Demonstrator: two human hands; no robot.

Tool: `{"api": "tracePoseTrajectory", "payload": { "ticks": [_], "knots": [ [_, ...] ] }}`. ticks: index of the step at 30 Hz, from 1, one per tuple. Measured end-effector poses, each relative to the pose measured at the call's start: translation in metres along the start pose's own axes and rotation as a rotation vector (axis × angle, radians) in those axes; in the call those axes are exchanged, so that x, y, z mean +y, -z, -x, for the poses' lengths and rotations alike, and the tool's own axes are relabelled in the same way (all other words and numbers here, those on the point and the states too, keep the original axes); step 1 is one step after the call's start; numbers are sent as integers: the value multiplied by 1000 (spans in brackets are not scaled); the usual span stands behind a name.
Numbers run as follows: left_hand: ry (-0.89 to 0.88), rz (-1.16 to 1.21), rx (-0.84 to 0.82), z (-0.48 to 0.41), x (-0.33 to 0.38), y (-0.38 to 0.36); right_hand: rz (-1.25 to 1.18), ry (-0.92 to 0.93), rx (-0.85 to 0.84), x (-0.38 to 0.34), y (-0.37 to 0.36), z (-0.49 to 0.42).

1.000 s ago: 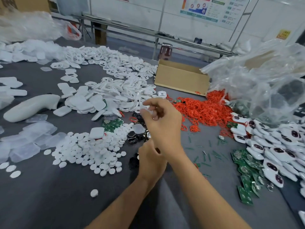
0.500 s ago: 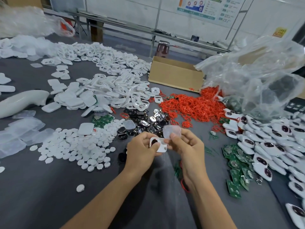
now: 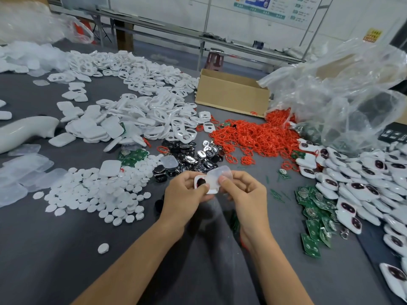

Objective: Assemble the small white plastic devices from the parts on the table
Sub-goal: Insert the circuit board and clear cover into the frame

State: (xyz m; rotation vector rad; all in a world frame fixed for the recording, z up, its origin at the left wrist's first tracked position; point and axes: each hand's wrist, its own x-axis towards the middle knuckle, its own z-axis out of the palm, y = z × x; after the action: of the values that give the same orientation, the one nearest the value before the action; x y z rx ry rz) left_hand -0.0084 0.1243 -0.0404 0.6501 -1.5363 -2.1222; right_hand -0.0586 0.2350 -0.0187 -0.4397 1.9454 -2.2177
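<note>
My left hand (image 3: 185, 192) grips a small white device shell (image 3: 203, 183) with a dark round insert, thumb on top of it. My right hand (image 3: 244, 190) pinches a translucent plastic cover (image 3: 219, 176) and holds it against the shell's right end. Both hands are above the grey table (image 3: 66, 260) near its middle. Around them lie piles of parts: white round discs (image 3: 99, 194), white frames and shells (image 3: 141, 119), black and silver buttons (image 3: 191, 155), red rubber rings (image 3: 253, 137) and green circuit boards (image 3: 315, 205).
Assembled white devices (image 3: 361, 179) are heaped at the right. A cardboard box (image 3: 231, 93) stands at the back, beside a large clear plastic bag (image 3: 343, 93). Translucent covers (image 3: 24, 172) and a white curved tool (image 3: 24, 130) lie at the left.
My right hand came back from the white frame pile with a translucent cover and now meets the shell in my left hand. The cover has moved down onto the shell.
</note>
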Motion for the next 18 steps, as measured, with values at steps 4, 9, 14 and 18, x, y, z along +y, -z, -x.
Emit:
{"api": "tracePoseTrajectory", "payload": {
  "ticks": [4, 9, 14, 18],
  "knots": [
    [9, 7, -13, 1, 1, 0, 96, 80, 20, 1, 1, -2],
    [20, -13, -90, 3, 3, 2, 212, 99, 25, -1, 5, -4],
    [-10, -176, -193, 6, 3, 6, 296, 160, 39, -4, 12, -6],
    [-26, -233, -232, 7, 2, 7, 405, 229, -20, -4, 13, -4]
  ]
}}
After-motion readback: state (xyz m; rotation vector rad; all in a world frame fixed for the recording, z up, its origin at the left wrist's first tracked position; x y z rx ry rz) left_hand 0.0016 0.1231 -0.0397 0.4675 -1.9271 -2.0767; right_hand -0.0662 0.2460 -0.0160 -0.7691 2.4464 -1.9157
